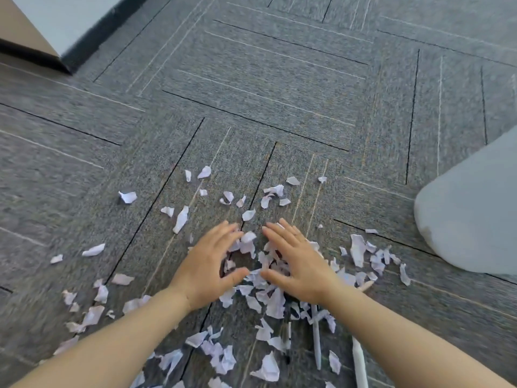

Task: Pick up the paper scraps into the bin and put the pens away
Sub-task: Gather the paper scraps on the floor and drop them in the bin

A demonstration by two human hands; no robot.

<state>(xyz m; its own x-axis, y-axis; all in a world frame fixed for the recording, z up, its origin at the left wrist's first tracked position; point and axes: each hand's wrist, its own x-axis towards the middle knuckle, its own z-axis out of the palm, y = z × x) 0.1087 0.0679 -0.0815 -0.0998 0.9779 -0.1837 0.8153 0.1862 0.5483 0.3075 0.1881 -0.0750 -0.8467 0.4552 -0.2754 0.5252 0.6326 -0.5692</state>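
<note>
Grey carpet tiles with thin dark and pale lines (251,88) are being strewn with torn scraps of white paper (181,218), the leftmost lying well apart from the hands. The left hand (208,266) is being held flat, fingers straight and slightly spread, on the scraps. A dense heap of scraps is being enclosed between both palms. The right hand (298,264) is being held likewise, flat and spread. Slim white pens (316,343) are being half buried just beside the right forearm. A pale grey rounded plastic bin (472,219) is being shown at the right edge.
</note>
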